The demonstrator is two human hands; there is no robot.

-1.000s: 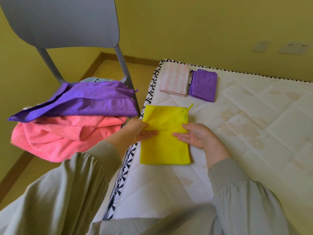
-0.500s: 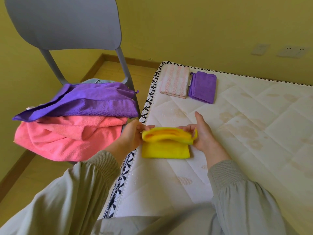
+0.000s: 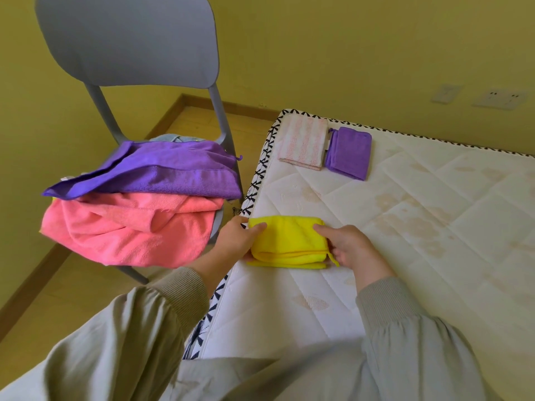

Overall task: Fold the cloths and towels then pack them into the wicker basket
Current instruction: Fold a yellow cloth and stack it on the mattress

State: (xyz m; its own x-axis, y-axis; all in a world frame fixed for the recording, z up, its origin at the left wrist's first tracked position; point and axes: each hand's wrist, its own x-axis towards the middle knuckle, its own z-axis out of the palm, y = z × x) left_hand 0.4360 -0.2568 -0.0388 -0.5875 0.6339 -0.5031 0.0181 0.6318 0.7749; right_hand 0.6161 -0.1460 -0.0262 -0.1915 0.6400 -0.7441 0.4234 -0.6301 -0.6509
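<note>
**Pressing the fold into the yellow cloth**

The yellow cloth [image 3: 286,241] lies as a short, thick bundle at the near left edge of the mattress [image 3: 405,227]. Its layered edges face the person, and a small hanging loop sticks out at its right end. The left hand [image 3: 237,241] pinches the left end, thumb on top and fingers curled beneath. The right hand [image 3: 350,247] grasps the right end the same way, thumb on the upper layer and fingers by the loop.

The step in hand appears to be settling this fold. To do it well, square the stacked edges against each other and draw the two ends slightly apart to take out slack. Then press the top layer flat before letting go, because the plush fabric will probably spring open otherwise. The loop is best tucked in.

Two finished pieces, a striped pink cloth [image 3: 302,141] and a folded purple cloth [image 3: 348,151], lie side by side and touching at the far left corner of the mattress. They are well apart from the yellow bundle.

The wicker basket is not in view, so its contents cannot be told. The grey chair [image 3: 127,41], just beside the mattress, carries the unfolded pile. A purple towel [image 3: 162,169] lies on top and a pink towel [image 3: 124,227] beneath it spills over the seat front. A pale blue piece [image 3: 170,138] shows at the back.
</note>
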